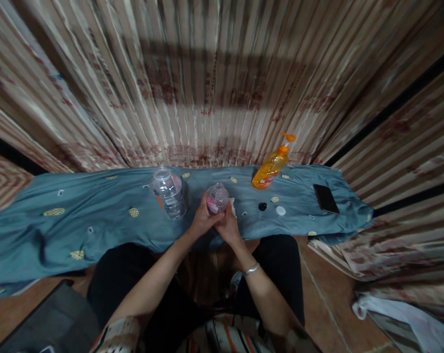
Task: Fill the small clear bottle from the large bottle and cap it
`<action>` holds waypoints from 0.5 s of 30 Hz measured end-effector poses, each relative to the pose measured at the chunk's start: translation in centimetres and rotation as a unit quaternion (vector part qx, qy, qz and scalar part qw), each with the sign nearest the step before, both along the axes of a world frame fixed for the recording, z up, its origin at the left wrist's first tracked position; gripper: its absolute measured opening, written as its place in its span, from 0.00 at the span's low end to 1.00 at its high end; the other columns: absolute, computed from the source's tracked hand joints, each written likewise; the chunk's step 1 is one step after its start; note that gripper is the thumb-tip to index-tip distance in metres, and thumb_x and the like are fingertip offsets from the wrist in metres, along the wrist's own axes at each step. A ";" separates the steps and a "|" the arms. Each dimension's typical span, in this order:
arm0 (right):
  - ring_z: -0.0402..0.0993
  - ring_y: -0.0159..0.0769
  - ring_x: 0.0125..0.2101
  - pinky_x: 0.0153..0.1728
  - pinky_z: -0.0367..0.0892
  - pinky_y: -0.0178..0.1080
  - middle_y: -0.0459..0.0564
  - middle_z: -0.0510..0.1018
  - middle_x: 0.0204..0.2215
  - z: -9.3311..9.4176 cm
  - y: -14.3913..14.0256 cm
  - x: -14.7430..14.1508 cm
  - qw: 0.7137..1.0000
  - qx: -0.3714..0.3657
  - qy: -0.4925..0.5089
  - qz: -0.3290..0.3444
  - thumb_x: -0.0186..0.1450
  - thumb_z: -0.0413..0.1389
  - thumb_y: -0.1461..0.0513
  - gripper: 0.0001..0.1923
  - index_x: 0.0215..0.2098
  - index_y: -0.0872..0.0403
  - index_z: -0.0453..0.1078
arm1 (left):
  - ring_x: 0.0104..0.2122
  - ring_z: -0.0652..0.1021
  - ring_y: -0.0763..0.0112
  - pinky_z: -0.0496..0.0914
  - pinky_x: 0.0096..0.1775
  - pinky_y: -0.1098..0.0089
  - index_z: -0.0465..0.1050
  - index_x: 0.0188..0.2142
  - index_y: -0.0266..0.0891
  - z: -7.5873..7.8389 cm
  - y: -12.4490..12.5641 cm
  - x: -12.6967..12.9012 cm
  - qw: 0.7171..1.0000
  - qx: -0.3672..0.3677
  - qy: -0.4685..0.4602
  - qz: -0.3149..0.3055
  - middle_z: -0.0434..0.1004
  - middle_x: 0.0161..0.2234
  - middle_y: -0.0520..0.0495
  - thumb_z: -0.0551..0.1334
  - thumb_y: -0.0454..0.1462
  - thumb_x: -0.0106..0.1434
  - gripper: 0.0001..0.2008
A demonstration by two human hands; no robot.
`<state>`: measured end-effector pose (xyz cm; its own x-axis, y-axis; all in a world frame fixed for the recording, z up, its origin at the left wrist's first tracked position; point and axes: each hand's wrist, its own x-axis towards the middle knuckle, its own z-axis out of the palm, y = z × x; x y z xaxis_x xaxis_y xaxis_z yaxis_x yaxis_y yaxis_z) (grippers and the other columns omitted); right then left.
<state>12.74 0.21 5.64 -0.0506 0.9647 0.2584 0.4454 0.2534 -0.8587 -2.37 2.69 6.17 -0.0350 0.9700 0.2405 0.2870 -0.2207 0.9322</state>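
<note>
A: 2 hands on 1 bottle, is that right?

B: Yes. Take the small clear bottle (217,198) as the landmark. The left hand (202,221) wraps it from its left and lower side, fingers curled shut around the body. The right hand (227,226) meets it from below and to the right, fingers also closed against it, a silver bracelet (251,269) on that wrist.

A: How does the bottle lie?

B: Its long axis tips away from the person, open mouth toward the camera. Both hands touch it; I cannot say which carries more of it.

A: And around it, left to right?

B: Just left of the small clear bottle stands a larger clear bottle (168,192), uncapped, near but apart. To the right lie a dark cap (262,206) and a white cap (280,211), close together. Behind those, further right, an orange pump bottle (274,164) leans. Well to the right rests a black phone (326,198), flat.

A: The surface?

B: A low desk covered by a rumpled blue cloth (78,220) with yellow patches. Striped curtains (222,73) hang behind it, and brown floor (317,294) shows beside the person's dark-clad knees.
</note>
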 end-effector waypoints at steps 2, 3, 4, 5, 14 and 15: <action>0.91 0.59 0.55 0.56 0.86 0.55 0.63 0.91 0.56 0.0 0.4 -0.5 0.999 -0.030 0.012 -0.017 0.64 0.67 0.59 0.35 0.68 0.55 0.75 | 0.66 0.82 0.46 0.80 0.65 0.38 0.76 0.70 0.43 0.1 -0.3 0.2 1.000 0.001 -0.007 0.012 0.77 0.71 0.36 0.73 0.49 0.76 0.29; 0.92 0.59 0.51 0.53 0.87 0.54 0.61 0.92 0.52 0.1 0.5 -0.5 0.999 -0.042 0.015 -0.025 0.64 0.66 0.58 0.30 0.64 0.54 0.77 | 0.68 0.80 0.44 0.79 0.67 0.36 0.75 0.71 0.44 0.2 -0.8 0.2 1.000 0.001 -0.010 0.019 0.76 0.73 0.35 0.73 0.49 0.75 0.30; 0.92 0.59 0.49 0.51 0.87 0.54 0.60 0.92 0.49 0.1 0.6 -0.4 0.998 -0.048 0.018 -0.033 0.64 0.66 0.56 0.27 0.61 0.53 0.78 | 0.70 0.78 0.42 0.77 0.68 0.35 0.74 0.72 0.44 0.2 -1.4 0.2 1.000 0.002 -0.014 0.027 0.73 0.75 0.35 0.73 0.49 0.75 0.31; 0.91 0.59 0.48 0.50 0.86 0.54 0.59 0.92 0.47 0.2 0.6 -0.2 0.998 -0.050 0.020 -0.044 0.65 0.67 0.54 0.25 0.59 0.52 0.79 | 0.72 0.76 0.40 0.75 0.70 0.33 0.74 0.73 0.45 0.1 -2.4 0.0 0.999 0.002 -0.018 0.035 0.72 0.77 0.35 0.74 0.49 0.75 0.32; 0.90 0.56 0.46 0.48 0.84 0.52 0.57 0.92 0.45 0.5 1.6 1.2 0.995 -0.053 0.012 -0.090 0.64 0.69 0.52 0.20 0.51 0.49 0.78 | 0.64 0.82 0.46 0.77 0.69 0.38 0.76 0.67 0.46 0.6 -12.2 -6.8 0.985 0.004 -0.056 0.165 0.82 0.63 0.39 0.80 0.51 0.66 0.35; 0.90 0.57 0.47 0.49 0.84 0.52 0.58 0.92 0.46 0.5 1.6 1.0 0.995 -0.053 0.008 -0.089 0.64 0.69 0.53 0.20 0.52 0.49 0.77 | 0.65 0.82 0.46 0.76 0.70 0.38 0.75 0.68 0.47 0.8 -12.1 -8.0 0.980 0.005 -0.058 0.192 0.82 0.64 0.39 0.81 0.51 0.65 0.37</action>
<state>13.72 1.80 6.15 0.1270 0.9800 0.1534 0.4619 0.0784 -0.8834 -10.39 -9.42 6.99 -0.4246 0.8773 0.2238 0.2440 -0.1271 0.9614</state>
